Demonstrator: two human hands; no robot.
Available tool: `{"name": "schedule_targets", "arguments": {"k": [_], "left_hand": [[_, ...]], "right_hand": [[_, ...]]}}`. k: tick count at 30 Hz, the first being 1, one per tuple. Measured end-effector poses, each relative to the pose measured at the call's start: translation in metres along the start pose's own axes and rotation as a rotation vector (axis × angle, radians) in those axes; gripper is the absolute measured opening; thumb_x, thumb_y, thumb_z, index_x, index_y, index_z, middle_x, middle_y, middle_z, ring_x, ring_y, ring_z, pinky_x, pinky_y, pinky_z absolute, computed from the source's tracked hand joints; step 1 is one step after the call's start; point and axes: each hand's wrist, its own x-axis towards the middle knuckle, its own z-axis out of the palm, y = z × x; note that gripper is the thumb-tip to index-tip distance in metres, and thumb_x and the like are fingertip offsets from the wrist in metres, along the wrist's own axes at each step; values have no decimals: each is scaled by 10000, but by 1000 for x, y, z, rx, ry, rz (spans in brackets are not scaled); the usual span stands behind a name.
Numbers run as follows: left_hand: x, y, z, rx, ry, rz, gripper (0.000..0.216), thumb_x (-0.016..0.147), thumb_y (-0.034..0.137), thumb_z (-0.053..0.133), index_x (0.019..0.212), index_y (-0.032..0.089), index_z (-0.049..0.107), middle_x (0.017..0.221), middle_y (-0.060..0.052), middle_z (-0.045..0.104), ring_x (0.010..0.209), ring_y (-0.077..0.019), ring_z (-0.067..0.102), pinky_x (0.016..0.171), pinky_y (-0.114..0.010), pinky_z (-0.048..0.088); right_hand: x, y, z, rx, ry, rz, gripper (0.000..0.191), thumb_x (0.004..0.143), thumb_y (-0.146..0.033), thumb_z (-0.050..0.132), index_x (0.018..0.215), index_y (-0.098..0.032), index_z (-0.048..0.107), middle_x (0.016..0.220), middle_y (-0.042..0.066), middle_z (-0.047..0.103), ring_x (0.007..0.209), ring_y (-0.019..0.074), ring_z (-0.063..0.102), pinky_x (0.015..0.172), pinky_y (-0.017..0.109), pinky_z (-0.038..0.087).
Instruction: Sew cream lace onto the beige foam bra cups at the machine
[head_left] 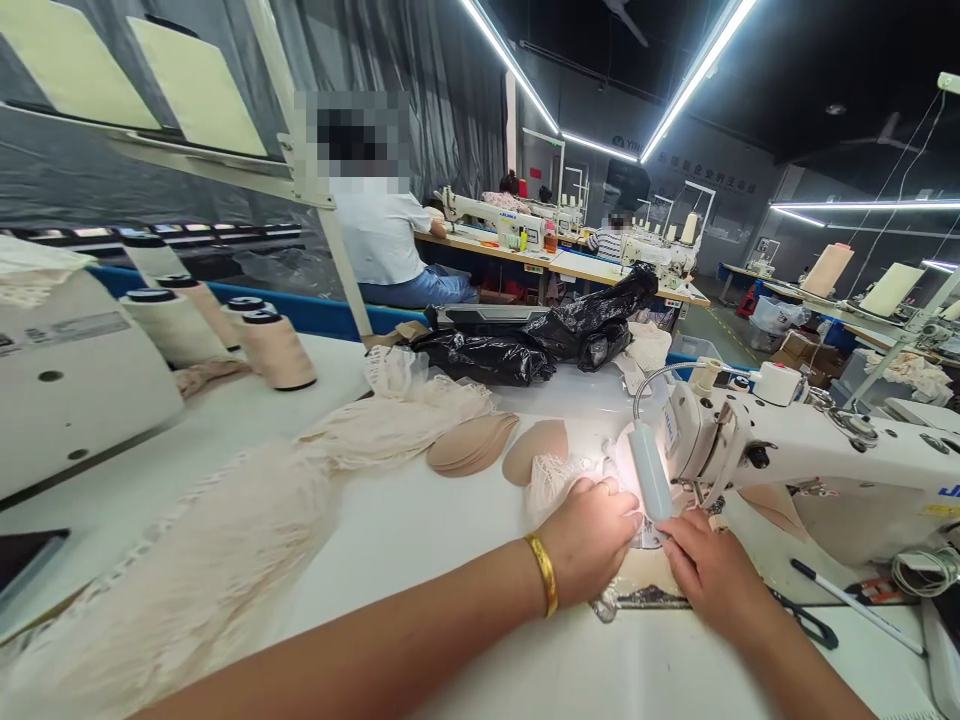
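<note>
My left hand [592, 540], with a gold bangle at the wrist, is closed on cream lace fabric [553, 482] just left of the sewing machine's needle area. Part of the fabric is hidden behind my fingers and a lit lamp [651, 475]. My right hand [712, 565] rests at the right of the needle plate [649, 535], fingers stretched toward it and thumb apart. No cloth shows clearly in that hand. The white sewing machine [817, 440] stands over both hands. Beige oval pads [471, 445] lie stacked to the left, beside a single beige pad [532, 450].
More cream lace [225, 550] spreads across the table's left side. Thread cones [274, 345] stand behind it. Black plastic bags [487, 355] lie beyond the table. Black-handled scissors [814, 620] and a pen [862, 605] are at right. A person in white [379, 230] sits ahead.
</note>
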Motion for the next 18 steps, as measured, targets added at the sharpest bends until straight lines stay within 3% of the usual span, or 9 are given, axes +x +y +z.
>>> {"name": "schedule_targets", "arguments": {"k": [7, 9, 12, 14, 16, 18], "left_hand": [[4, 6, 1, 114, -124, 9, 117, 857, 55, 583, 828, 143, 655, 902, -128, 698, 879, -294, 665, 701, -388, 514], [-7, 10, -5, 133, -157, -21, 107, 824, 45, 628, 784, 140, 657, 831, -123, 700, 823, -286, 680, 645, -359, 513], [-44, 21, -24, 116, -215, -36, 151, 709, 88, 753, 812, 148, 661, 807, -100, 718, 738, -274, 694, 589, -338, 503], [-80, 29, -44, 30, -265, -52, 183, 719, 110, 745, 870, 166, 659, 778, -70, 727, 671, -260, 691, 547, -323, 473], [-119, 33, -67, -143, -310, -116, 139, 805, 131, 672, 926, 197, 652, 749, -30, 729, 631, -236, 683, 502, -291, 418], [-159, 33, -88, -387, -307, -222, 121, 879, 146, 600, 943, 232, 657, 792, 7, 737, 695, -200, 690, 515, -241, 407]], "right_hand": [[-3, -5, 0, 39, 91, -131, 272, 1041, -205, 392, 1089, -238, 657, 890, 58, 667, 795, 230, 660, 676, 347, 538], [-3, -13, 1, 69, 110, -217, 283, 1030, -197, 425, 1214, -250, 633, 987, 78, 697, 909, 245, 677, 772, 376, 576], [4, -30, 5, 62, 146, -340, 487, 985, -209, 520, 1467, -269, 481, 1402, 141, 608, 1250, 312, 602, 957, 468, 566], [9, -45, 9, 66, 166, -426, 442, 963, -178, 522, 1395, -271, 546, 1533, 146, 508, 1377, 366, 509, 993, 534, 540], [8, -64, 14, 179, 96, -499, 326, 971, -114, 463, 1198, -263, 644, 1441, 123, 605, 1332, 351, 558, 993, 544, 530], [-5, -86, 15, 365, -66, -500, 286, 1014, -112, 438, 1121, -250, 665, 1245, 85, 712, 1167, 275, 661, 998, 507, 532]]}}
